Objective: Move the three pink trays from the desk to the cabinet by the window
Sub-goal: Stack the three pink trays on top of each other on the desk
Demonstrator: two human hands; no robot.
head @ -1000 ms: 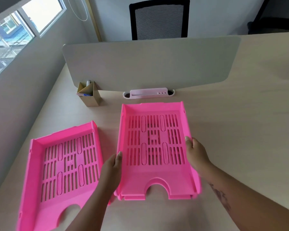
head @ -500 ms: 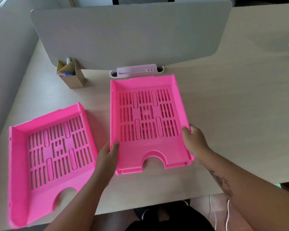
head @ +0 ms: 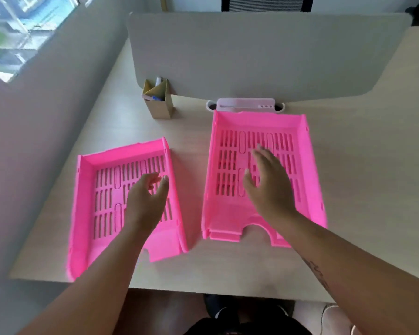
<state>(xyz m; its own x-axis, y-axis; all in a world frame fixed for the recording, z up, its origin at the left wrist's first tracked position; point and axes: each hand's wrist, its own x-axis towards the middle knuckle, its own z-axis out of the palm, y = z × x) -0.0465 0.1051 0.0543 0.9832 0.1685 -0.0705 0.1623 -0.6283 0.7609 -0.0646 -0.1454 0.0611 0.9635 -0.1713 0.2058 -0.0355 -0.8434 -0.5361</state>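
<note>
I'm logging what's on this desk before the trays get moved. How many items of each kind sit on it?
Pink slotted plastic trays: 3, one alone, two stacked
Brown cardboard pen holder: 1
Pale plastic organiser strip: 1
Total: 5

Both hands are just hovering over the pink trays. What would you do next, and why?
Probably lower the left hand to grip the single tray and nest it onto the stacked trays under the right hand. Neither hand holds anything, and one stack carries more easily.
</note>
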